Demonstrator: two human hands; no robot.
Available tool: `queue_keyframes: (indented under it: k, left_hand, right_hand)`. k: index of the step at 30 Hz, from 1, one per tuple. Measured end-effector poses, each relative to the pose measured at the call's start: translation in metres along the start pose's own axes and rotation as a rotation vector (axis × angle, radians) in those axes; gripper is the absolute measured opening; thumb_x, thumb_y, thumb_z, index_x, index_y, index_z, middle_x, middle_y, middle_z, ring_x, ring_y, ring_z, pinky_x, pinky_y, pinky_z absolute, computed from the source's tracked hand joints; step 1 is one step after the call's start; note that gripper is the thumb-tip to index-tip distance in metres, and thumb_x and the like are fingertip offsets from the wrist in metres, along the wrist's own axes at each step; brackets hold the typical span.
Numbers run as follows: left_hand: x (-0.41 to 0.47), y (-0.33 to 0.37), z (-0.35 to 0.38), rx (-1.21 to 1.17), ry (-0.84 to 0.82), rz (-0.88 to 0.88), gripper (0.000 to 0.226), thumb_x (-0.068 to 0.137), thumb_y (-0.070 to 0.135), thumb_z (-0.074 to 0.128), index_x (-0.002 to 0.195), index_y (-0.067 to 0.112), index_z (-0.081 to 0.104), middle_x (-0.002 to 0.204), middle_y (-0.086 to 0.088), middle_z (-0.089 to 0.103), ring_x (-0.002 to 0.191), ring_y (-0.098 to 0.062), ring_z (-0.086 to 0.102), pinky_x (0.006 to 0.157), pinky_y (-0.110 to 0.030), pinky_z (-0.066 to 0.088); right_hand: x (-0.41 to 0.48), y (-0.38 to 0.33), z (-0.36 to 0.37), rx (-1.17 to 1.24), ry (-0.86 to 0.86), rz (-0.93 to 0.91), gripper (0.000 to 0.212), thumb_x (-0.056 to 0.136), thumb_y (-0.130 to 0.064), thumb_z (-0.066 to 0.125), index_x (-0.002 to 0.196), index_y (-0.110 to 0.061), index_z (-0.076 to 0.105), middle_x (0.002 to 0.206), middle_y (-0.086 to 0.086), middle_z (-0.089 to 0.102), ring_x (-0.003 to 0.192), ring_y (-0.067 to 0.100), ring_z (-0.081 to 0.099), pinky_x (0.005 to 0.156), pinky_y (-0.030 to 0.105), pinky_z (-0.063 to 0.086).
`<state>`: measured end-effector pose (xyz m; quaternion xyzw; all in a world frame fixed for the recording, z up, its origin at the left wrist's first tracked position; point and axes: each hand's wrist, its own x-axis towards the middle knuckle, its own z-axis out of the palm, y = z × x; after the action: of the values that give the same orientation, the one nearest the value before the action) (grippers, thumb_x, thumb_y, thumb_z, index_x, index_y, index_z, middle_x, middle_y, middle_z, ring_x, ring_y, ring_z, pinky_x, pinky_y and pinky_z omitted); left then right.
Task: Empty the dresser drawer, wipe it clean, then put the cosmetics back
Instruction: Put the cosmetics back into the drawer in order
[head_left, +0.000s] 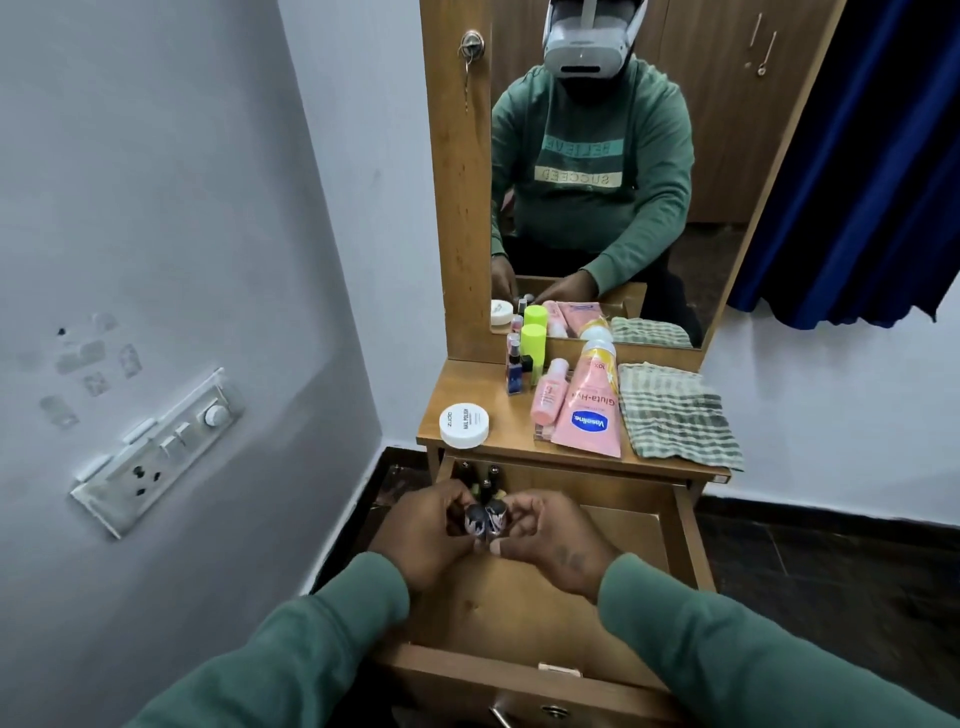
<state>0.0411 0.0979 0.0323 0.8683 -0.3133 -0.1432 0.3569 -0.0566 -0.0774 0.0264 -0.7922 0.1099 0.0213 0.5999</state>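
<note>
Head view: left hand (423, 535) and right hand (550, 538) each hold a grip on a small bottle (485, 519) above the drawer (623, 535); advise lifting both upright to the surface (498, 441) at 12 o'clock.

1. My left hand (423, 535) and right hand (553, 540) hide most of the two small bottles (485, 519) I grip.
2. Dark bottles (485, 480) behind them: too small to identify.
3. The drawer (519, 680) front is cut off below.
</note>
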Motion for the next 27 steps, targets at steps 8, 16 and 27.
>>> queue_keyframes:
  k: [8, 16, 27]
  left_hand:
    - [0.001, 0.001, 0.013, 0.532, 0.076, 0.060, 0.030, 0.078, 0.041, 0.079, 0.104, 0.029, 0.071, 0.118, 0.006, 0.060, 0.106, -0.021, 0.051, 0.089, -0.036, 0.046]
    - [0.002, 0.000, 0.017, 0.645, 0.100, -0.034, 0.045, 0.080, 0.053, 0.077, 0.120, 0.032, 0.072, 0.123, 0.002, 0.049, 0.113, -0.023, 0.045, 0.096, -0.037, 0.042]
    - [0.003, -0.008, 0.018, 0.560, 0.099, -0.119, 0.041, 0.078, 0.051, 0.078, 0.114, 0.032, 0.075, 0.154, 0.000, 0.032, 0.135, -0.030, 0.032, 0.110, -0.042, 0.035]
  right_hand:
    - [0.018, 0.028, 0.018, -0.326, 0.085, 0.009, 0.023, 0.082, -0.017, 0.080, 0.100, -0.029, 0.076, 0.081, -0.005, 0.076, 0.077, 0.014, 0.071, 0.080, 0.046, 0.060]
    - [0.021, 0.034, 0.026, -0.458, 0.164, 0.069, 0.023, 0.078, -0.026, 0.086, 0.098, -0.025, 0.074, 0.083, -0.008, 0.074, 0.077, 0.007, 0.067, 0.075, 0.031, 0.057]
    - [0.026, 0.043, 0.038, -0.348, 0.235, 0.097, 0.040, 0.069, -0.018, 0.093, 0.089, -0.026, 0.058, 0.083, -0.005, 0.072, 0.078, 0.013, 0.069, 0.075, 0.040, 0.060]
